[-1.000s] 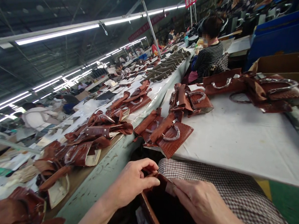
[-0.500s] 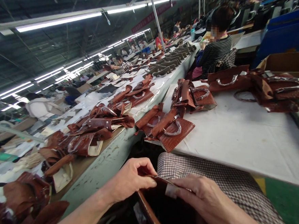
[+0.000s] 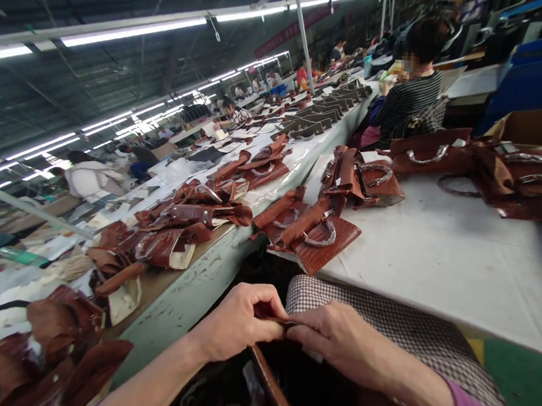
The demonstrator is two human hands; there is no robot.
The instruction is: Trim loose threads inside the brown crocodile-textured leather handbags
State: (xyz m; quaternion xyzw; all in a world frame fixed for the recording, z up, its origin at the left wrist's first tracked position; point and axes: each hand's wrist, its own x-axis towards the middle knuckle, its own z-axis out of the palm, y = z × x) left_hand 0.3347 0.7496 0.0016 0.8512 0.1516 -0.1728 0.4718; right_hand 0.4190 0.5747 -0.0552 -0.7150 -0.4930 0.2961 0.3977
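Observation:
A brown leather handbag rests at my lap with its dark mouth facing up. My left hand pinches the bag's far rim between thumb and fingers. Right beside it, my right hand grips the same rim, so the two sets of fingertips nearly meet. A pale tag partly shows below my right hand. The inside of the bag is too dark to make out. A checked cloth covers my lap beyond the bag.
A white-topped table ahead on the right carries brown handbags with wrapped handles. Along the left runs a long bench with more brown bags. A person in a striped top sits farther off, near blue panels.
My right hand has slid left along the rim, up to my left hand. The left hand keeps its pinch. The whole view has shifted slightly, and a purple sleeve now shows.

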